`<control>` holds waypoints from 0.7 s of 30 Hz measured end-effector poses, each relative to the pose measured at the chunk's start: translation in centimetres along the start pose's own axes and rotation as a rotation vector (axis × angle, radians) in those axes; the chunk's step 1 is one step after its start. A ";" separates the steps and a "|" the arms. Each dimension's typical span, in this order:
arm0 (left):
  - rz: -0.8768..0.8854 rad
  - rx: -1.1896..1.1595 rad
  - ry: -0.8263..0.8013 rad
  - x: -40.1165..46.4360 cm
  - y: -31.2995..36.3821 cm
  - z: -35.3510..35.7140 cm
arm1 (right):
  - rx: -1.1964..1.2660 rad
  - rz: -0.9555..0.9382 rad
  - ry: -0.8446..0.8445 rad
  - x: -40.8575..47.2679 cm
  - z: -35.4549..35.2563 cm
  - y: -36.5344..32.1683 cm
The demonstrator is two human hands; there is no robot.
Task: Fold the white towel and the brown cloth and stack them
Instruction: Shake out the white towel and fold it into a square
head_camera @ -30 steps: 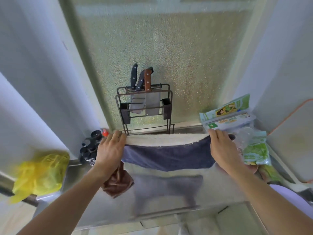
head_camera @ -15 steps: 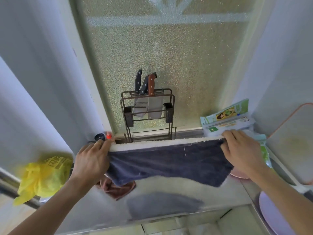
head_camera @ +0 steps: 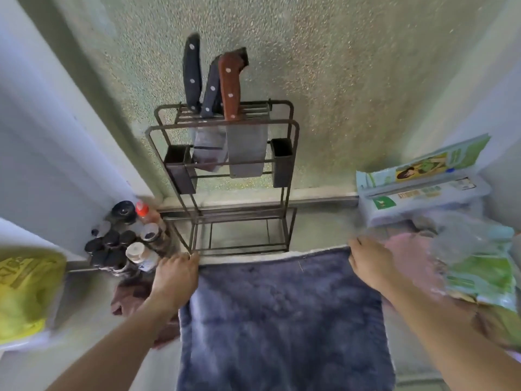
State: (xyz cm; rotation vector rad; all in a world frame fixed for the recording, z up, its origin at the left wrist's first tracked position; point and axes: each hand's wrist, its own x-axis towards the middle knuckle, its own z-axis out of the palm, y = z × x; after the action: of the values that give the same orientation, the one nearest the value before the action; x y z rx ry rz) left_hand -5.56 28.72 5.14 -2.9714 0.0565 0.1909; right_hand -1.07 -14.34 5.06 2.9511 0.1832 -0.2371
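The towel (head_camera: 282, 314) lies spread over the counter, its blue-grey face up and a thin white edge showing along its far side. My left hand (head_camera: 174, 280) pinches its far left corner. My right hand (head_camera: 369, 263) grips its far right corner. The brown cloth (head_camera: 129, 297) lies crumpled on the counter just left of the towel, partly hidden under my left wrist and forearm.
A wire knife rack (head_camera: 225, 170) with three knives stands right behind the towel. Small seasoning bottles (head_camera: 124, 241) cluster at the back left, beside a yellow plastic bag (head_camera: 25, 294). Green food packets (head_camera: 423, 187) and plastic bags (head_camera: 479, 272) crowd the right side.
The towel hung stretched in the air between my hands; now it is lowered and lies flat on the counter. My hands have come down with it, still at its far corners.
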 end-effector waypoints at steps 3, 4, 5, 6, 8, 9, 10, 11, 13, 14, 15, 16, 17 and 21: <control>-0.080 -0.028 0.016 2.1 2.0 4.2 | 0.080 0.060 -0.027 3.0 5.2 -0.7; -0.074 -0.049 0.035 2.1 2.8 5.2 | 0.120 0.057 -0.005 3.2 6.6 -1.2; -0.042 -0.063 0.053 1.6 3.8 6.0 | 0.156 0.035 0.026 2.7 8.0 -2.0; 0.016 -0.081 0.071 0.8 4.7 7.0 | 0.189 0.001 0.056 1.7 9.3 -2.8; 0.143 -0.143 0.094 -1.2 6.5 8.9 | 0.250 -0.081 0.081 -0.8 11.4 -4.8; 0.176 -0.168 0.075 -2.0 7.2 9.9 | 0.269 -0.109 0.052 -2.0 12.0 -5.6; 0.186 -0.187 0.035 -2.5 7.9 10.8 | 0.275 -0.131 0.010 -3.0 12.7 -6.3; 0.175 -0.208 -0.016 -2.9 8.6 11.4 | 0.275 -0.150 -0.022 -3.8 13.2 -6.9; 0.123 -0.236 -0.076 -2.9 9.6 12.3 | 0.266 -0.156 -0.042 -4.5 14.1 -7.7; 0.102 -0.240 -0.091 -2.9 10.1 12.8 | 0.259 -0.153 -0.044 -4.6 14.5 -7.8; 0.090 -0.234 -0.095 -3.0 10.4 13.2 | 0.254 -0.149 -0.049 -4.6 14.7 -7.9; 0.084 -0.223 -0.089 -3.1 10.7 13.5 | 0.250 -0.145 -0.049 -4.6 14.9 -8.0; 0.078 -0.214 -0.086 -3.2 10.9 13.7 | 0.244 -0.140 -0.044 -4.5 15.1 -8.0; 0.057 -0.244 -0.097 -4.4 10.7 13.2 | 0.262 -0.136 -0.047 -5.1 14.6 -7.7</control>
State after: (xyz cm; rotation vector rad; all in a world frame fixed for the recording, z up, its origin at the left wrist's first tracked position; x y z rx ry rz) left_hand -12.07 20.46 -8.95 -3.1993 0.1138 0.3748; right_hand -9.21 -10.06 -9.54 3.1917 0.3749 -0.3758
